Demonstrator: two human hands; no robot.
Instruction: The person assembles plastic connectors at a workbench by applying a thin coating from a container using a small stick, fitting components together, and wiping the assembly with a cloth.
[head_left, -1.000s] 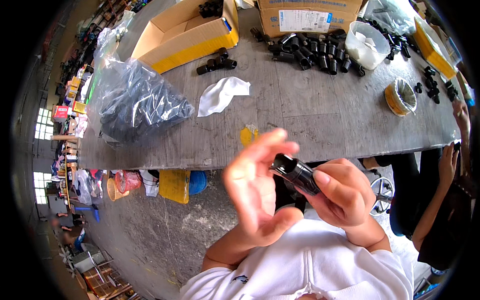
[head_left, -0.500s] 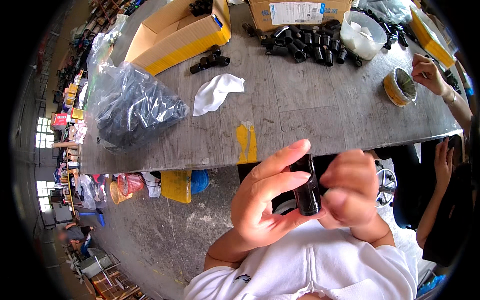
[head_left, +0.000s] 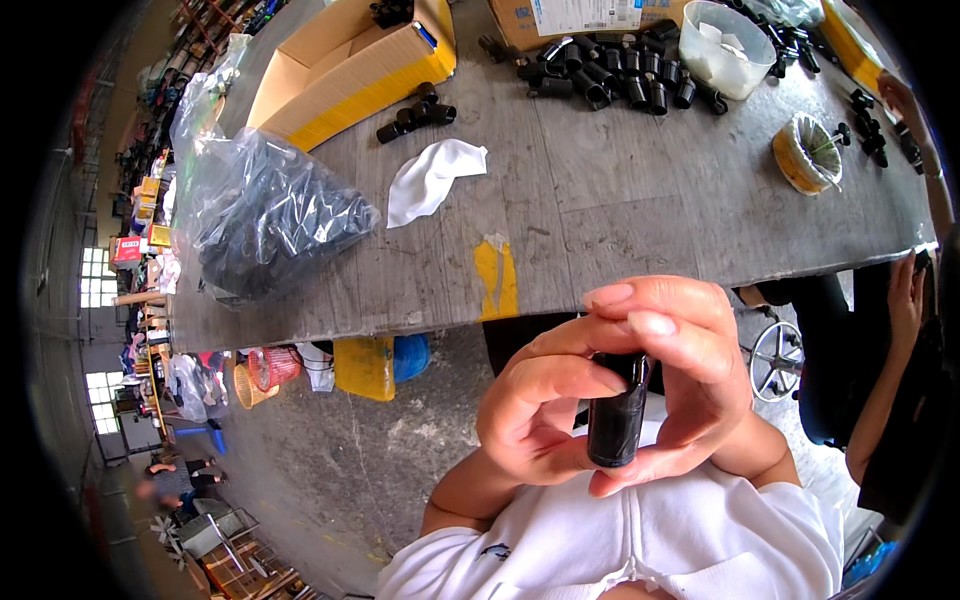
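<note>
A glossy black cylindrical tube (head_left: 617, 425) is held upright in front of my chest, just off the table's near edge. My left hand (head_left: 535, 405) grips it from the left, fingers near its top and thumb low down. From the right, my right hand (head_left: 700, 375) curls around it, fingertips over the upper end and thumb at the base. Those fingers partly hide the tube's top. On the table beyond lie a crumpled white cloth (head_left: 430, 180) and a small group of black tubular parts (head_left: 415, 118).
A clear bag of dark parts (head_left: 275, 225) lies at left, before an open carton (head_left: 350, 75). Many black parts (head_left: 610, 70) are heaped by a white tub (head_left: 725, 50). At right stands a yellow-sided cup (head_left: 803, 155); a co-worker's hand (head_left: 900, 100) is beyond it.
My right hand, blurred before, has closed around the tube from the right. The tube sits slightly lower. The co-worker's hand has moved from the cup toward the far right.
</note>
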